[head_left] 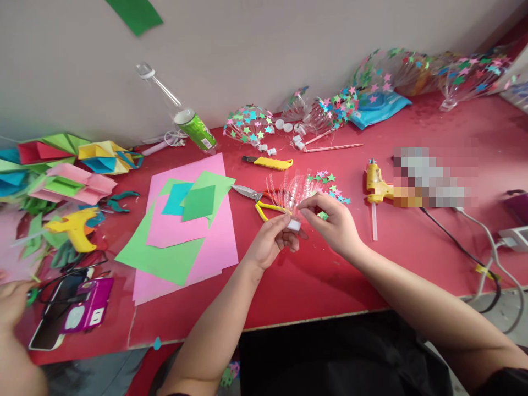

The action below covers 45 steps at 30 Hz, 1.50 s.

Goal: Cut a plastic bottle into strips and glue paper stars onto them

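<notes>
In my left hand point(268, 242) is a clear plastic piece cut into a fan of thin strips point(293, 187), gripped near its base. A small white box point(293, 225) shows at that base, by my left fingers. My right hand point(336, 226) is beside the strips, thumb and forefinger pinched together; whatever lies between the fingertips is too small to make out. Just beyond the hands, coloured paper stars point(330, 177) are scattered on the red table. Scissors point(249, 192) with a yellow handle lie partly behind the strips and my left hand.
Left are coloured paper sheets point(165, 258), a glue gun point(76, 228), a phone point(55, 316) and another person's hand point(14, 302). A yellow cutter point(272, 163), a bottle point(193, 129) and star-covered plastic fans point(249, 124) sit behind. Another glue gun point(374, 184) and cables point(490, 247) are right.
</notes>
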Motion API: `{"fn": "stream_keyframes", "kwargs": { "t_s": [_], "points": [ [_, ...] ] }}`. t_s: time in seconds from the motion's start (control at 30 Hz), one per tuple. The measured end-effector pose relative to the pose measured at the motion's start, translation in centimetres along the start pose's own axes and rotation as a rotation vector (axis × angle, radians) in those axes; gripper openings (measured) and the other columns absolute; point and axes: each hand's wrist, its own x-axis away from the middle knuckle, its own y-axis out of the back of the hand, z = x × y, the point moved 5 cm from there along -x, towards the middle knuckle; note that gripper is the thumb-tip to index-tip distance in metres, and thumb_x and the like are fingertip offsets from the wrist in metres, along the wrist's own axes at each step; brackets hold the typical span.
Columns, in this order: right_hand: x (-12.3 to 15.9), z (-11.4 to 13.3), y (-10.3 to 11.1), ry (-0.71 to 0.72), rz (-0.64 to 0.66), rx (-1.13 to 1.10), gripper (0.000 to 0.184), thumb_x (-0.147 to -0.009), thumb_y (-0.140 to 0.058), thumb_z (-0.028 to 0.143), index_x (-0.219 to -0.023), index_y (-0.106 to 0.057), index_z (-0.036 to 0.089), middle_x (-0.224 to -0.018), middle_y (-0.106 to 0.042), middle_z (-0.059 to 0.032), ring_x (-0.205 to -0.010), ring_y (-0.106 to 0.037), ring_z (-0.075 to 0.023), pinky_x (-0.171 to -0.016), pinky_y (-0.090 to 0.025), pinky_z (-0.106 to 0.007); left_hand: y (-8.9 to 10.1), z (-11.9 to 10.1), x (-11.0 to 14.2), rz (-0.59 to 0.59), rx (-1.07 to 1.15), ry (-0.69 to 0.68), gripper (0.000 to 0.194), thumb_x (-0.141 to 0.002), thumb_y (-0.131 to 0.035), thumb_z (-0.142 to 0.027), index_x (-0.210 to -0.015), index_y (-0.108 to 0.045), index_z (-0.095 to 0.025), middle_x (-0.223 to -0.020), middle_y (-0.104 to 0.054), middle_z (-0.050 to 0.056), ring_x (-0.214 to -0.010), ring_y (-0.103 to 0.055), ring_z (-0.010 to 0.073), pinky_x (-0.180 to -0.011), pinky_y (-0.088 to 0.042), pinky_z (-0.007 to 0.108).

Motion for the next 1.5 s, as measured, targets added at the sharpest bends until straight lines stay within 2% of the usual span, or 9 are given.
{"fn": "stream_keyframes", "kwargs": {
  "t_s": [0.27,0.53,0.83,1.03,1.2,1.33,1.5],
  "points": [
    [0.1,0.4,0.2,0.065,-0.045,0.096,0.015,-0.086,-0.053,0.010,-0.086,-0.063,0.021,-0.073,-0.053,0.0014,-0.068,-0.053,-0.0134,-0.066,-0.042,-0.027,0.0,-0.1,0.1,-0.006,0.018,0.011,0.041,-0.077,-0.070,-0.051,-0.088,-0.062,-0.013,-0.067,-0.072,0.007,-0.044,-0.060,0.0111,-0.043,-0.043,0.021],
    [0.3,0.7,0.2,0.137,-0.066,0.115,0.012,-0.089,-0.053,0.014,-0.088,-0.061,0.022,-0.076,-0.057,0.0003,-0.071,-0.056,-0.0141,-0.067,-0.045,-0.028,0.2,-0.4,0.0,-0.021,-0.013,-0.061,0.038,-0.078,-0.070,-0.047,-0.092,-0.060,-0.013,-0.069,-0.071,0.004,-0.048,-0.062,0.0106,-0.047,-0.046,0.020],
    [0.0,0.0,0.3,0.036,-0.068,0.110,0.010,-0.086,-0.054,0.015,-0.079,-0.058,0.022,-0.073,-0.059,0.0011,-0.069,-0.055,-0.0140,-0.066,-0.043,-0.028,0.0,-0.5,0.1,-0.019,-0.045,-0.063,0.039,-0.077,-0.071,-0.047,-0.092,-0.057,-0.014,-0.073,-0.073,0.006,-0.049,-0.063,0.0111,-0.049,-0.046,0.021],
    [-0.1,-0.6,0.2,-0.080,-0.057,0.072,0.008,-0.084,-0.056,0.017,-0.077,-0.057,0.021,-0.070,-0.059,0.0016,-0.065,-0.053,-0.0132,-0.062,-0.042,-0.027,-0.2,-0.5,0.1,-0.025,-0.049,-0.081,0.038,-0.076,-0.072,-0.046,-0.091,-0.057,-0.014,-0.073,-0.073,0.006,-0.050,-0.063,0.0107,-0.050,-0.047,0.021],
    [-0.2,-1.0,0.2,-0.137,-0.047,0.039,0.010,-0.082,-0.056,0.018,-0.073,-0.054,0.021,-0.067,-0.057,0.0026,-0.061,-0.051,-0.0118,-0.058,-0.040,-0.025,-0.3,-0.9,0.2,-0.086,-0.119,-0.151,0.037,-0.076,-0.073,-0.044,-0.091,-0.055,-0.015,-0.074,-0.073,0.005,-0.050,-0.064,0.0121,-0.053,-0.050,0.023],
    [-0.3,-0.9,0.1,-0.161,-0.018,-0.038,0.010,-0.083,-0.056,0.021,-0.073,-0.055,0.021,-0.065,-0.056,0.0029,-0.061,-0.051,-0.0116,-0.058,-0.040,-0.025,-0.3,-1.2,0.3,-0.107,-0.149,-0.186,0.035,-0.077,-0.072,-0.041,-0.092,-0.055,-0.016,-0.075,-0.074,0.005,-0.051,-0.065,0.0127,-0.055,-0.051,0.025],
    [-0.3,-0.9,0.0,-0.173,-0.021,-0.199,0.005,-0.083,-0.059,0.024,-0.079,-0.059,0.021,-0.068,-0.057,0.0028,-0.064,-0.054,-0.0120,-0.062,-0.044,-0.026,-0.1,-0.9,0.2,-0.085,-0.122,-0.145,0.038,-0.076,-0.072,-0.045,-0.094,-0.056,-0.015,-0.074,-0.074,0.005,-0.049,-0.064,0.0127,-0.053,-0.050,0.025]
  ]
}}
